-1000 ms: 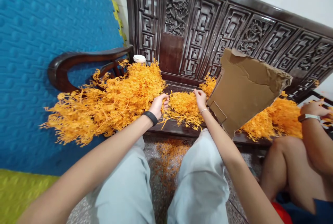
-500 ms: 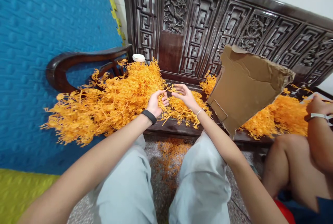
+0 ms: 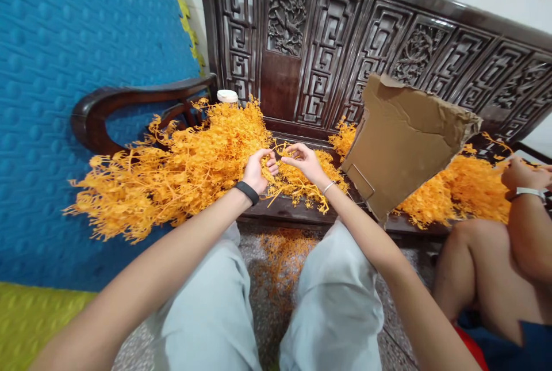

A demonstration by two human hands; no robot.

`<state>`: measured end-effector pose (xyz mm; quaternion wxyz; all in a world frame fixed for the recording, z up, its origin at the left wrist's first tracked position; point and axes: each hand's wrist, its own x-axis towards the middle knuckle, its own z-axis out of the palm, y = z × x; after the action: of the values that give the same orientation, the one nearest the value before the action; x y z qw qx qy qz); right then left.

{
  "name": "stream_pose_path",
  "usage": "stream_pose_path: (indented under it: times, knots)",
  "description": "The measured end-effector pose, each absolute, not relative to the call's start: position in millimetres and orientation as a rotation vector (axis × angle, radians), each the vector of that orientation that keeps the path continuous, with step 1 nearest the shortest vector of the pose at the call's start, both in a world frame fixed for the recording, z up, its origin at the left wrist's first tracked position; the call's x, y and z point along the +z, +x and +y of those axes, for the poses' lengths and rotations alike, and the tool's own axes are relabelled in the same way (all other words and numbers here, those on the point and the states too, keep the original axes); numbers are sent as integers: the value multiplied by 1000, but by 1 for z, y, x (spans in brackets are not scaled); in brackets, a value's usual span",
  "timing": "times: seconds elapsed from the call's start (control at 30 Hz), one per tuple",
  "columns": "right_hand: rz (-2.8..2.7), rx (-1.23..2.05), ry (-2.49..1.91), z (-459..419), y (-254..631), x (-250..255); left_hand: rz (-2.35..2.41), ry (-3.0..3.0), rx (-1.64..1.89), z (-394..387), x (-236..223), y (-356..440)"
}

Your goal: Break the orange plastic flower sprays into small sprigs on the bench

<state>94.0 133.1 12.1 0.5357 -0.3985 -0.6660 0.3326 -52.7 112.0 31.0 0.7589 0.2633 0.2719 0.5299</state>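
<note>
My left hand [image 3: 257,172], with a black band on the wrist, is closed around the lower part of an orange plastic sprig [image 3: 279,147]. Its thin stem arches across to my right hand [image 3: 307,164], whose fingertips pinch the sprig's upper end. Beside my left hand lies a large heap of orange plastic sprigs [image 3: 185,169], spilling past the bench's left end. A smaller pile of sprigs [image 3: 308,184] lies on the seat beneath my right hand.
A dark carved wooden bench [image 3: 280,86] stands in front. An upright cardboard piece [image 3: 409,141] divides the seat, with more orange sprigs [image 3: 470,184] beyond it. At far right is another person's hand [image 3: 521,175]. A white-lidded container [image 3: 227,96] stands behind the heap; orange scraps [image 3: 282,256] litter the floor.
My right hand's fingers have drawn closer together at the sprig's end. My left hand keeps its grip. The whole view has shifted slightly left.
</note>
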Motion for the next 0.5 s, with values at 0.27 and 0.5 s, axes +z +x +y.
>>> stream_pose_path:
  times: [0.27,0.5]
  knots:
    - [-1454,825,-950,130,105,19,600,625,1142,112,30,-52]
    - [-1215,819,-902,137,108,15,653,696,1090,107,28,-42]
